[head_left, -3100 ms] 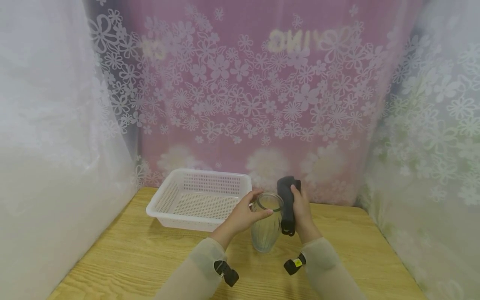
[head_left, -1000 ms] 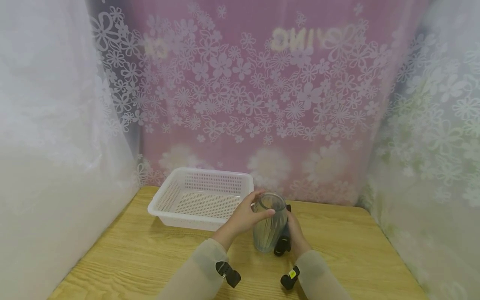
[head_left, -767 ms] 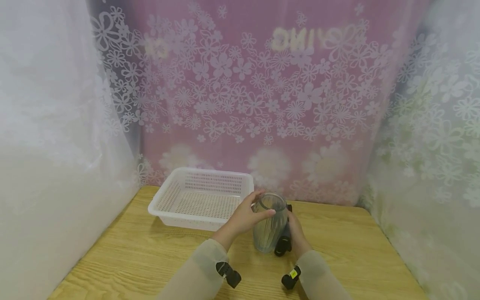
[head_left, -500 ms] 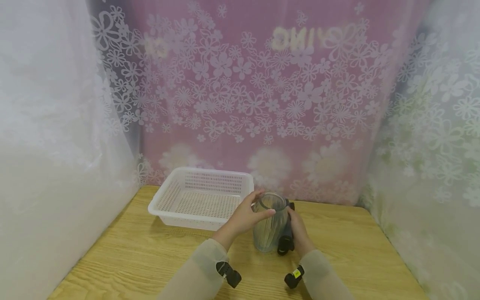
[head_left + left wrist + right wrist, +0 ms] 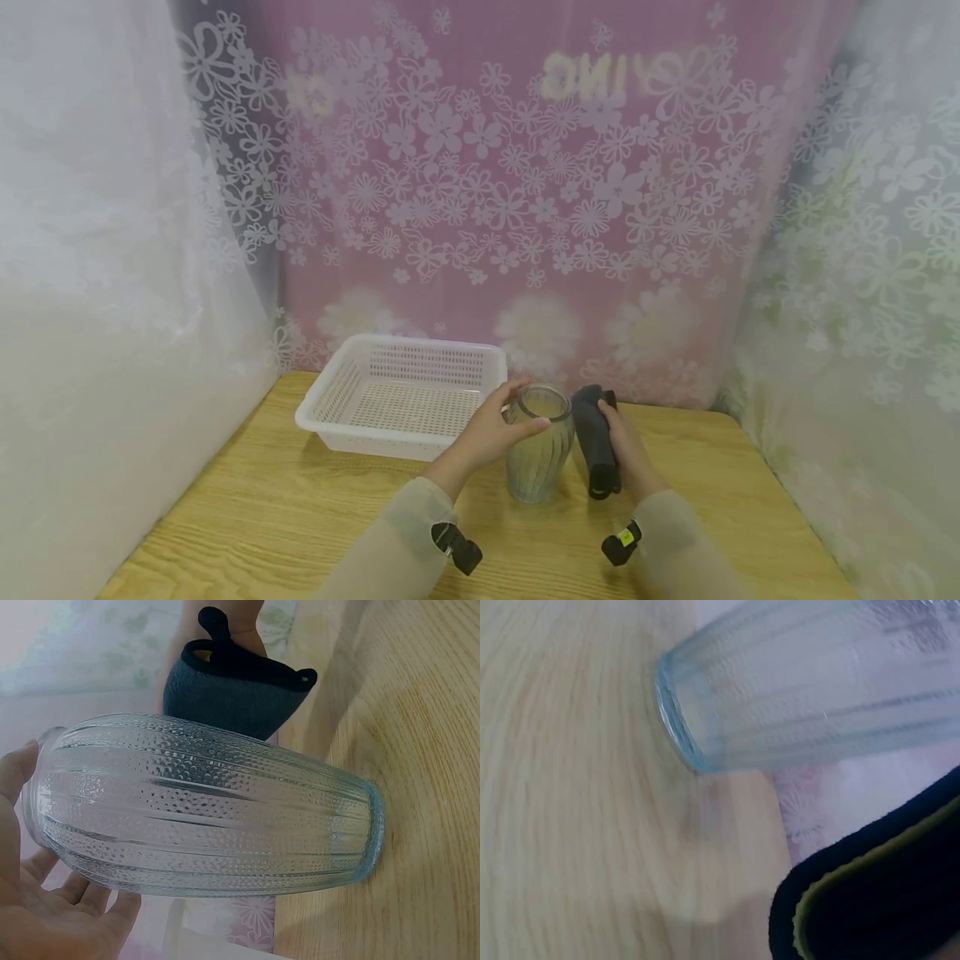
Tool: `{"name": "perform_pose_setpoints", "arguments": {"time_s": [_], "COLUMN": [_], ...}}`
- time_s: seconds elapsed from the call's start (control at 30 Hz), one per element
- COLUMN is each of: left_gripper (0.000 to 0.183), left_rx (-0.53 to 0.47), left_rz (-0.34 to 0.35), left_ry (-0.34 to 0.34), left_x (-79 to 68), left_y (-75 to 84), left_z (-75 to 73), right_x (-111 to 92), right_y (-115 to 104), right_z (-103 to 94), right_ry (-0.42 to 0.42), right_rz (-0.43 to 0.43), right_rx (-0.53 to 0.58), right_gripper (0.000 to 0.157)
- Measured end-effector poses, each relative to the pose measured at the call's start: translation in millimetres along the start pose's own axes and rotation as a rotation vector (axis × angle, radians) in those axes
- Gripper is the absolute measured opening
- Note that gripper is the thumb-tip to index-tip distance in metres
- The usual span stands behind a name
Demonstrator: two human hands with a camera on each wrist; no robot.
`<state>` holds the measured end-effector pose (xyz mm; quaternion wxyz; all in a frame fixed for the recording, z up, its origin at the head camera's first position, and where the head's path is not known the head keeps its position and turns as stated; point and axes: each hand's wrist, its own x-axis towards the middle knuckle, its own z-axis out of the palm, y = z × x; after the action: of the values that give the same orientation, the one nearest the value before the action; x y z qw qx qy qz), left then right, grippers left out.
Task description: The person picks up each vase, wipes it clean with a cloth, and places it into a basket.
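A clear ribbed glass vase stands upright on the wooden table, its dimpled sides large in the left wrist view. My left hand holds it by the neck, with the thumb on the near side and the fingers round the far side. To the right of the vase, my right hand grips a folded dark grey fabric piece with black edging. In the left wrist view this fabric overlaps the vase's side; the right wrist view shows a yellowish stitched line along its inner edge.
A white perforated plastic basket sits just left of the vase, behind my left hand. The wooden table ends at a pink floral curtain at the back. Pale sheets hang on both sides.
My right hand has drawn the dark fabric away from low on the vase's right side, up and to the right. The left hand keeps its hold on the vase's neck.
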<state>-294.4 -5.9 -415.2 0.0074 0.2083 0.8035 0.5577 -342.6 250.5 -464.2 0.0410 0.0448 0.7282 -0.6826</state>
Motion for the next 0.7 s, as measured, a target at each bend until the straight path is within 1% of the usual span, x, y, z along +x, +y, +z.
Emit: {"name": "perform_pose_setpoints", "arguments": {"time_s": [0.13, 0.27, 0.5, 0.7], "left_gripper": [0.079, 0.079, 0.079, 0.079], "left_rx": [0.009, 0.009, 0.012, -0.001], "left_rz": [0.002, 0.004, 0.013, 0.016], "left_ry": [-0.004, -0.006, -0.004, -0.003], "left_x": [0.1, 0.2, 0.5, 0.6], "left_y": [-0.3, -0.7, -2.3, -2.3], "left_z": [-0.5, -0.6, -0.4, 0.0], "right_x": [2, 3, -2, -1], "right_y": [-4, -6, -9, -13], "right_z": [-11.2, -20.4, -37.7, -51.2], "right_ry": [0.007, 0.013, -0.039, -0.037], "right_rz": [0.001, -0.025, -0.024, -0.069], "right_rx": [-0.1, -0.16, -0.27, -0.421], "right_gripper": [0.08, 0.079, 0.086, 0.088]}}
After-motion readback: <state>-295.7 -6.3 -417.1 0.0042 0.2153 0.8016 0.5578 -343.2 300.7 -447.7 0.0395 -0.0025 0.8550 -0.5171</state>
